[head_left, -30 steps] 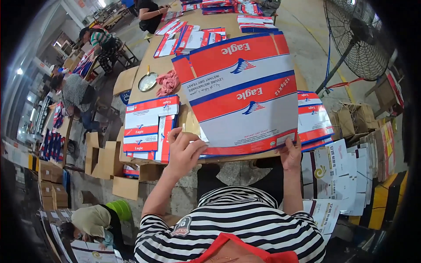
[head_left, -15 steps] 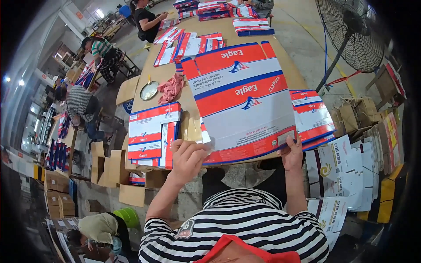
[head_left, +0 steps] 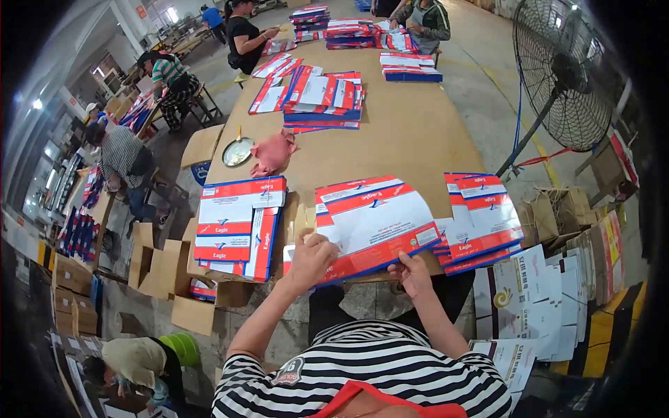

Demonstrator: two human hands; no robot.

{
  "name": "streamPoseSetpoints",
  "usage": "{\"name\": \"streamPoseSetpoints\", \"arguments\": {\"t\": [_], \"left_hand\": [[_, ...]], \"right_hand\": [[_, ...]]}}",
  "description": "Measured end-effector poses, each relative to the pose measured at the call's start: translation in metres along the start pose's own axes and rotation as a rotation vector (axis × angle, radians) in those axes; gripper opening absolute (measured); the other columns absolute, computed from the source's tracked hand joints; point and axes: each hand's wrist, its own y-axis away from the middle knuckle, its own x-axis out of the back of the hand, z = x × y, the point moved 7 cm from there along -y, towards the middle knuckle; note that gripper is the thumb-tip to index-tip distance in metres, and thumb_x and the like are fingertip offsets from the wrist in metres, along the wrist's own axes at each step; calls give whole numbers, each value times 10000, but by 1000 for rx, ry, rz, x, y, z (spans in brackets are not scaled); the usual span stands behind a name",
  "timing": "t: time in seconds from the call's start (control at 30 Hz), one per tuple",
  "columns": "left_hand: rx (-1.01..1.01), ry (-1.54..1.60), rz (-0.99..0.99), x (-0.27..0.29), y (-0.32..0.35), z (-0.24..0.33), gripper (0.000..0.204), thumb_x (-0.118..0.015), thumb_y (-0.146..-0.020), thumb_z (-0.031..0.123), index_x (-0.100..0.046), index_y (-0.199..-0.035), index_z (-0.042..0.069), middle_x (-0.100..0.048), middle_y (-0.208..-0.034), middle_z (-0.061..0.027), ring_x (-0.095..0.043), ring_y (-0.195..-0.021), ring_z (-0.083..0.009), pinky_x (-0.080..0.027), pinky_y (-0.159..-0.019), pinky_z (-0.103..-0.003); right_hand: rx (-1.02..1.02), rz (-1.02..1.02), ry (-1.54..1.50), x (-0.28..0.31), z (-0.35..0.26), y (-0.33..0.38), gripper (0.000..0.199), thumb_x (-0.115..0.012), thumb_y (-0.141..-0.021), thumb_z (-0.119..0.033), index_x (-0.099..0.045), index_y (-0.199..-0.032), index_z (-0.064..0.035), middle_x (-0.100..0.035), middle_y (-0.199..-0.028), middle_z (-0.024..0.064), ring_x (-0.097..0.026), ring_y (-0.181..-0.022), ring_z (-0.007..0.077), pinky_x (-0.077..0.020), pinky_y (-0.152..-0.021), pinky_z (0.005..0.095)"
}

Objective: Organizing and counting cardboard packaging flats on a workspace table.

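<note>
A flat red, white and blue printed carton sheet (head_left: 380, 223) is in front of me at the table's near edge, its far right corner curving over. My right hand (head_left: 412, 274) pinches its near edge on the right, thumb on top. At its near left side my left hand (head_left: 312, 259) has curled fingers closed on the sheet; the fingertips are partly hidden. Left of that hand lies a stack of similar carton sheets (head_left: 233, 226). Another stack of carton sheets (head_left: 482, 219) lies to the right of the held one, overhanging the table edge.
On the brown table (head_left: 411, 132) lie a pink cloth (head_left: 273, 153), a round shallow dish (head_left: 238, 152) and a loose pile of cartons (head_left: 324, 101). A standing fan (head_left: 557, 76) is on the right, above flat white cartons (head_left: 526, 292). Open brown boxes (head_left: 167, 268) stand at left. Several people work around.
The carton sheet has come down from a raised, spread-out position towards the table and now looks bent over. Both hands have moved slightly lower with it, and the right hand has shifted left.
</note>
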Motion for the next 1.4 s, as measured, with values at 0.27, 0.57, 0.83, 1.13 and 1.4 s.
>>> {"name": "streamPoseSetpoints", "arguments": {"t": [0.27,0.57,0.83,1.13,1.4], "left_hand": [[367,229,485,23,12,-82,440,-583,-744,88,-420,-1148,30,-486,-1127,-159,-446,-1041,-314,-305,-902,-402],[533,-113,-107,-136,105,-118,420,-607,-724,232,-479,-1097,89,-479,-1069,-131,-414,-1047,-314,-283,-920,-465],[514,-140,69,-119,97,-108,319,-507,-769,120,-500,-1086,88,-497,-1091,-104,-415,-1064,-282,-248,-937,-452],[488,-126,98,-115,99,-104,371,-513,-724,84,-500,-1095,71,-506,-1094,-94,-410,-1072,-286,-258,-938,-443],[411,-96,213,-104,98,-100,388,-509,-709,57,-485,-1096,51,-491,-1085,-108,-405,-1067,-304,-260,-931,-435]], "right_hand": [[217,5,-74,-27,-49,-165,158,-555,-825,-142,-521,-898,-7,-594,-813,106,-611,-727,218,-520,-614,303],[86,310,-170,34,-4,-297,223,-534,-829,-97,-462,-1011,8,-543,-898,174,-597,-739,318,-546,-628,402],[132,192,428,42,-27,-232,271,-566,-803,-144,-516,-1019,12,-582,-890,147,-592,-796,284,-511,-667,348],[421,182,1520,38,3,-55,460,-636,-705,-259,-530,-1082,-16,-520,-1101,170,-484,-1026,326,-387,-876,368],[851,284,1671,17,12,-28,517,-640,-718,-186,-457,-1157,16,-467,-1161,198,-473,-1047,301,-378,-883,363]]}}
